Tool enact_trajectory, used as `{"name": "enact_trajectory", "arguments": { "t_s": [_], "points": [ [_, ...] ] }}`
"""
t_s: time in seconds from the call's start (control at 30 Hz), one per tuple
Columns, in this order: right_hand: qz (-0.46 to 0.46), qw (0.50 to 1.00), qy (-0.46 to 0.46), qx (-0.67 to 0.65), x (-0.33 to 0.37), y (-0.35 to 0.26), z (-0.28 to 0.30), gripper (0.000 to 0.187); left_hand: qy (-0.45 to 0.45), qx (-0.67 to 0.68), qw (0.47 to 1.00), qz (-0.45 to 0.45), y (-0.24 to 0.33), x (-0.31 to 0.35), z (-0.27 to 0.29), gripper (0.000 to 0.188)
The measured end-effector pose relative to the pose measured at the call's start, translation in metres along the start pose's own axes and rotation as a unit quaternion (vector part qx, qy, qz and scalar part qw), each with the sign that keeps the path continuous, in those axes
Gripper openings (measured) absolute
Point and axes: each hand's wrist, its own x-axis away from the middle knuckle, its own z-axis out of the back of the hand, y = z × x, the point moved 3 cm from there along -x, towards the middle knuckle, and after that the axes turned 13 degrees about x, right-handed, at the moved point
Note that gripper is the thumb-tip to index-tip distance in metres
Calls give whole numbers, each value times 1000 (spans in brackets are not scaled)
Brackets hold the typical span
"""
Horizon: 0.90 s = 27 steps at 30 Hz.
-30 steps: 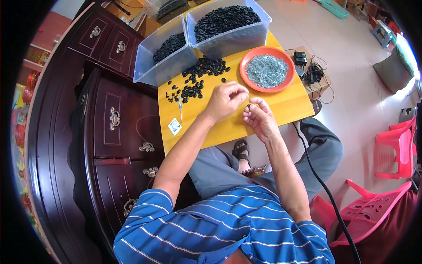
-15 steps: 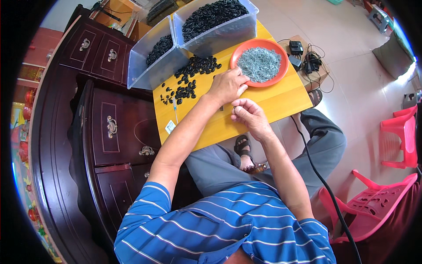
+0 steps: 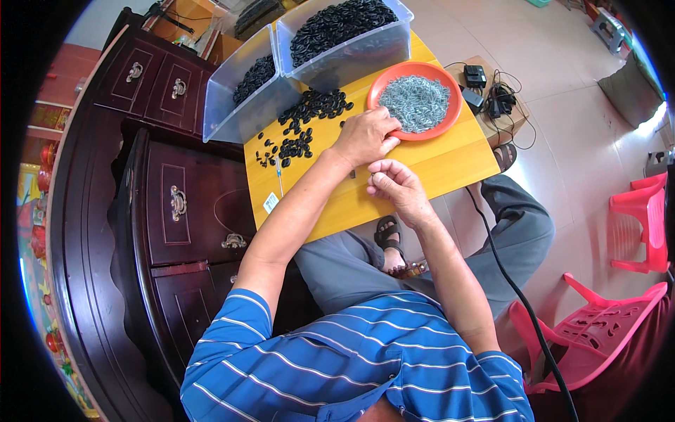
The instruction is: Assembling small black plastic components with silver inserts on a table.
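Looking at the yellow table (image 3: 436, 163), we have both hands over its middle. The left hand (image 3: 364, 136) is at the near left edge of the orange bowl (image 3: 456, 107), fingers bent and bunched narrow over the rim; we can't tell whether they touch it or pinch anything. The thin metal pieces (image 3: 415, 104) fill the bowl, just right and to the far side of those fingertips.

The right hand (image 3: 399, 193) is nearer to us, slightly right of the left one, below the bowl. Its fingers curl in with the thumb close against them, a narrow pinch; we can't tell what's inside. A small dark bit (image 3: 353, 174) lies on the wood just left of it.

The loose black pieces (image 3: 295, 147) are scattered left of both hands, well apart from the right; one single black piece (image 3: 342, 124) sits just beside the left hand. At the far side we see two clear tubs (image 3: 341, 69) with more black pieces. Near left: a thin screwdriver (image 3: 280, 180), then a white label (image 3: 271, 203) by the left forearm.
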Motion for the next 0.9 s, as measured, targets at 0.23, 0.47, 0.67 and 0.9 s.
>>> {"name": "enact_trajectory", "arguments": {
  "t_s": [0.23,0.47,0.67,0.9],
  "points": [
    [8,1000,4,14,0,1,0,17,12,38,999,-36,0,0,4,17],
    [14,999,6,31,-1,0,0,19,41,104,992,-54,-3,5,4,13],
    [7,1000,14,19,0,0,-1,19,40,87,992,-80,-4,8,4,11],
    [4,1000,18,-16,0,0,-1,17,104,144,983,-41,-1,18,6,8]
  ]
}}
